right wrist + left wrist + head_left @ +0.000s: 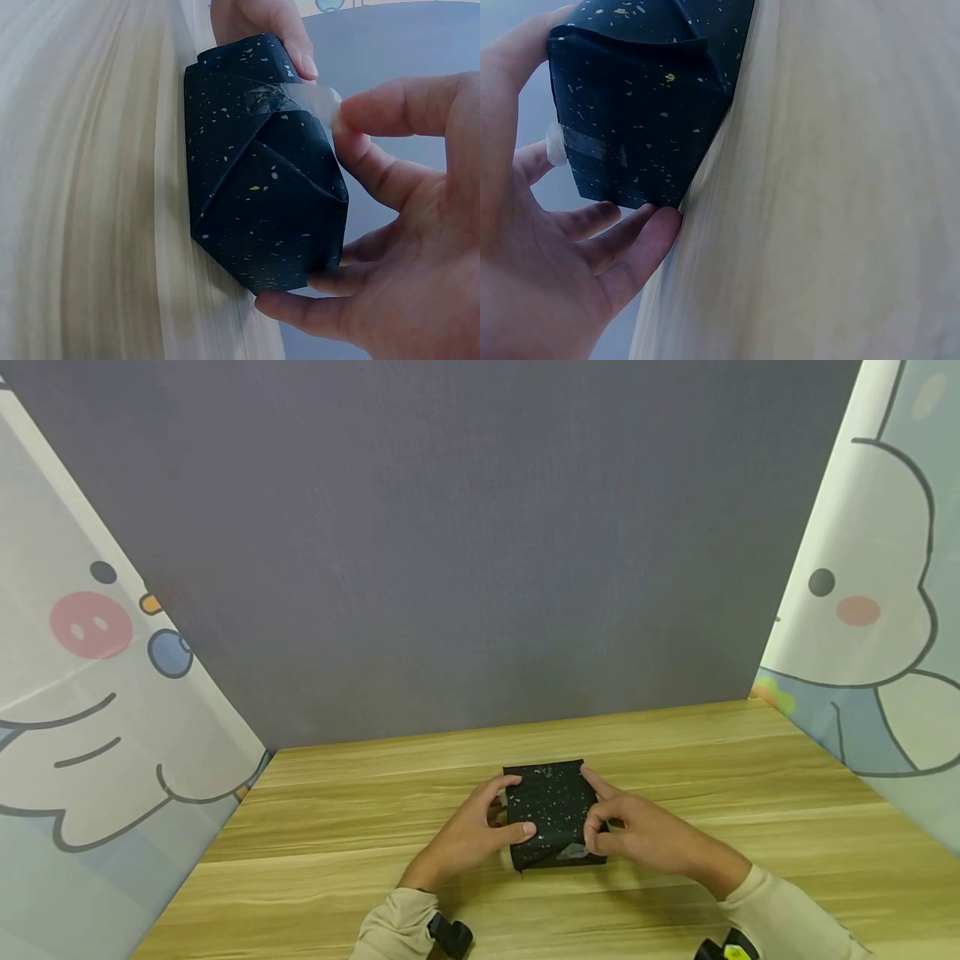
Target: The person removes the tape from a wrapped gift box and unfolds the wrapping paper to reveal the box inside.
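Observation:
A box wrapped in black speckled paper sits on the wooden table, in the middle of the head view. My left hand holds its left side, thumb on the top near the front edge and fingers along the far left side. At the front right corner, my right hand pinches the end of a strip of clear tape between thumb and index finger. The tape's other end lies over a folded flap. The right hand's other fingers touch the box's right side. A second tape piece shows in the left wrist view.
The wood-grain table runs back to a tall grey panel. Cartoon-printed sheets stand at the left and right sides. Each sleeve has a black wrist device close to the table's near part.

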`<state>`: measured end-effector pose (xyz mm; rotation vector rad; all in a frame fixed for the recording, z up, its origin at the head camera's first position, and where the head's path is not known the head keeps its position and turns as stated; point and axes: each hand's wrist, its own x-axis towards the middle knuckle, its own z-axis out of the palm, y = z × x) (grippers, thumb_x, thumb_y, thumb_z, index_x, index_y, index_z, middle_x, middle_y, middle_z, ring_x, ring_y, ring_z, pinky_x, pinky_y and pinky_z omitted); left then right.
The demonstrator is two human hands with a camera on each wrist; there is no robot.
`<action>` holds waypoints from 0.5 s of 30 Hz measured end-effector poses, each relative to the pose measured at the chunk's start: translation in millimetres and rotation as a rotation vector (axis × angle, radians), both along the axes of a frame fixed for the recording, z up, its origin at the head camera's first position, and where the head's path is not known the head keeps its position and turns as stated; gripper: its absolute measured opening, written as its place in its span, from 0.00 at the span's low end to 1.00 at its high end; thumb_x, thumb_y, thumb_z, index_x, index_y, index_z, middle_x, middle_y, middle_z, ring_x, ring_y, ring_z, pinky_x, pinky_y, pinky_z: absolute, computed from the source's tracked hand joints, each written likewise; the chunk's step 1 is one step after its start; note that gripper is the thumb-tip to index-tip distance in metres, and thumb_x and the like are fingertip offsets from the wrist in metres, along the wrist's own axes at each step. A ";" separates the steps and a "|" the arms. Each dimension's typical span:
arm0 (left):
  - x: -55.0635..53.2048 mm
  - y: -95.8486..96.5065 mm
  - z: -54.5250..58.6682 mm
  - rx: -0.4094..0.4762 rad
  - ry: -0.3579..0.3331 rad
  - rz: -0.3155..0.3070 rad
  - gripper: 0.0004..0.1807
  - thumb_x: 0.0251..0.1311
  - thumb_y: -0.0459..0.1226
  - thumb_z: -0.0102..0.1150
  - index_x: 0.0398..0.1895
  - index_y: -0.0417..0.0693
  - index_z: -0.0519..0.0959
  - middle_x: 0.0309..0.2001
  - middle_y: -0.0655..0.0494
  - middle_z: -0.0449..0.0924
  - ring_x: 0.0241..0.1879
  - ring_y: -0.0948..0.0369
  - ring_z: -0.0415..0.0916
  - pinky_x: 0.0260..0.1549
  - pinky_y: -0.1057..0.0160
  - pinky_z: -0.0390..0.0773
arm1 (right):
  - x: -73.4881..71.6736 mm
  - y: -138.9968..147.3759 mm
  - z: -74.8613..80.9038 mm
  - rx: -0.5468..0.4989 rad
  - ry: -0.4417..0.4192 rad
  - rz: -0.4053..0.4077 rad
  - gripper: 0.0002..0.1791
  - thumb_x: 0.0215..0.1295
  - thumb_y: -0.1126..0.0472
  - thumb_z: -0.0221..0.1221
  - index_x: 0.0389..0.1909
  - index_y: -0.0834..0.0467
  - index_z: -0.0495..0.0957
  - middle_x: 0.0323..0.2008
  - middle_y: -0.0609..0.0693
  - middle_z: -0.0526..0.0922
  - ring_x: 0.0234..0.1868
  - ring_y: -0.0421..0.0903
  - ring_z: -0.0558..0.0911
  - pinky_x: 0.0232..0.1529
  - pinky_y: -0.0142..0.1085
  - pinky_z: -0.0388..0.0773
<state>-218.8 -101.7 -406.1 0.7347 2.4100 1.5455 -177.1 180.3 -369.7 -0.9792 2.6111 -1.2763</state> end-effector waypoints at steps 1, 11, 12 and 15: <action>0.1 0.0 0.2 -0.004 0.002 0.002 0.37 0.63 0.48 0.68 0.74 0.63 0.64 0.72 0.48 0.61 0.58 0.54 0.75 0.51 0.57 0.77 | -0.1 0.1 0.0 0.003 -0.001 0.000 0.10 0.65 0.60 0.62 0.25 0.44 0.80 0.75 0.71 0.48 0.76 0.67 0.45 0.63 0.47 0.69; 0.4 -0.7 0.7 -0.022 0.011 0.007 0.37 0.64 0.50 0.67 0.74 0.64 0.64 0.74 0.49 0.58 0.59 0.53 0.73 0.54 0.54 0.75 | 0.1 -0.5 0.3 -0.007 -0.024 -0.010 0.10 0.68 0.58 0.61 0.26 0.43 0.80 0.76 0.71 0.47 0.76 0.68 0.46 0.61 0.62 0.66; 0.4 -0.7 0.7 -0.019 0.009 0.005 0.37 0.64 0.50 0.67 0.74 0.64 0.64 0.74 0.49 0.58 0.59 0.53 0.74 0.54 0.54 0.75 | 0.0 -0.6 0.3 -0.005 -0.029 -0.017 0.10 0.68 0.58 0.60 0.26 0.43 0.80 0.76 0.70 0.47 0.76 0.68 0.47 0.61 0.62 0.66; 0.6 -0.7 1.0 -0.022 0.014 0.007 0.36 0.64 0.50 0.67 0.74 0.64 0.64 0.74 0.49 0.58 0.60 0.53 0.73 0.54 0.52 0.75 | 0.1 -0.3 0.3 -0.016 -0.038 -0.022 0.10 0.70 0.57 0.60 0.27 0.43 0.80 0.76 0.70 0.46 0.75 0.69 0.48 0.59 0.60 0.68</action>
